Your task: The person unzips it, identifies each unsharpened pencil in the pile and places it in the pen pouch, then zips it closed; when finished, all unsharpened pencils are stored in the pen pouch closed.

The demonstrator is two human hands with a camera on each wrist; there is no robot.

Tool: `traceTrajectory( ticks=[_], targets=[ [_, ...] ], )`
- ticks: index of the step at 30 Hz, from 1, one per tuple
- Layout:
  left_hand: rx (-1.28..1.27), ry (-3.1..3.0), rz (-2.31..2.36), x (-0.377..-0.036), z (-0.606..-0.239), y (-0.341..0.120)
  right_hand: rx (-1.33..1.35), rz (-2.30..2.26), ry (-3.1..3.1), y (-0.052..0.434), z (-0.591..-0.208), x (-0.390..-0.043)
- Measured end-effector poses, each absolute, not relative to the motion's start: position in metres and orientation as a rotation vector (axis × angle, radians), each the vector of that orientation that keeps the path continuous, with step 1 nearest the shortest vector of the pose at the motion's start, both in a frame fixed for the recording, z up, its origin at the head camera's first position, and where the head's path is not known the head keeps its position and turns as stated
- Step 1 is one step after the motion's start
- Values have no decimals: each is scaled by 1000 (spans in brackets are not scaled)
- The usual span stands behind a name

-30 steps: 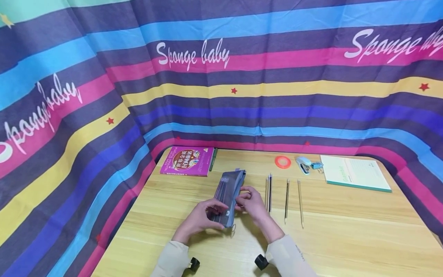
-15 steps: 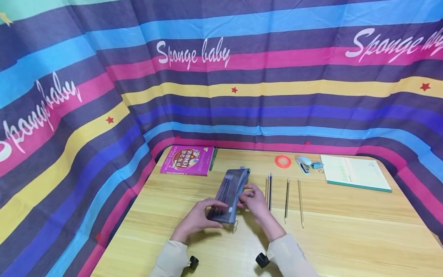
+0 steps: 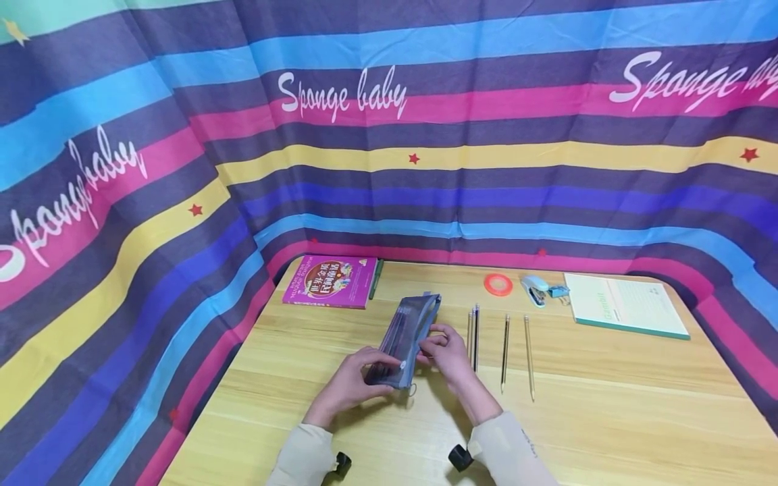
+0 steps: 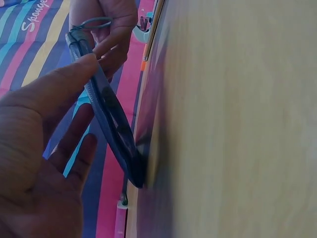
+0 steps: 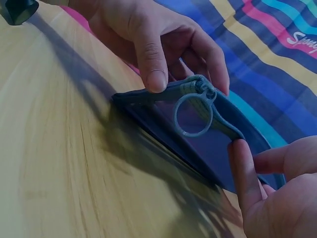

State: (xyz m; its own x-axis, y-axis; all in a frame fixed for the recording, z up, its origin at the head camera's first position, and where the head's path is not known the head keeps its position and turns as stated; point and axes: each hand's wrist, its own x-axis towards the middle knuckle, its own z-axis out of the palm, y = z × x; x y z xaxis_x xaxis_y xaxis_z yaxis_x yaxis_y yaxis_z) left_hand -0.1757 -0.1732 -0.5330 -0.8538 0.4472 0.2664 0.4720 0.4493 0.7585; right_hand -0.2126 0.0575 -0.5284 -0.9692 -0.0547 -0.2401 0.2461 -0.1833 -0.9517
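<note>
In the middle of the pale wooden table (image 3: 608,418), a grey-blue see-through pencil pouch with a zip (image 3: 406,337) stood up on its long edge, with its far end pointing away from the person. The left hand (image 3: 349,385) pinched the near end of the pouch, thumb on one side and fingers on the other. The right hand (image 3: 446,351) gripped the pouch by its top edge, close to the round zip ring (image 5: 193,115). Dark sticks showed through the pouch side; they might have been pencils, but the view was too blurry to be sure. Just to the right lay four thin pencils (image 3: 502,344) in a row. At the back sat a pink book (image 3: 331,281), an orange tape ring (image 3: 498,284), a light blue stapler (image 3: 535,289) and a pale green notebook (image 3: 626,304).
</note>
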Motion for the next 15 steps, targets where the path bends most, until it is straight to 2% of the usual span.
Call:
traceTrajectory(
  ticks=[6,15],
  targets=[
    [-948,-2612,-1318,-177,-533,-171,221,-2272,1857,57,-529,-212],
    [-863,-2631,-1327,-175,-532,-173,235,-2308,1831,58,-529,-212]
  ],
)
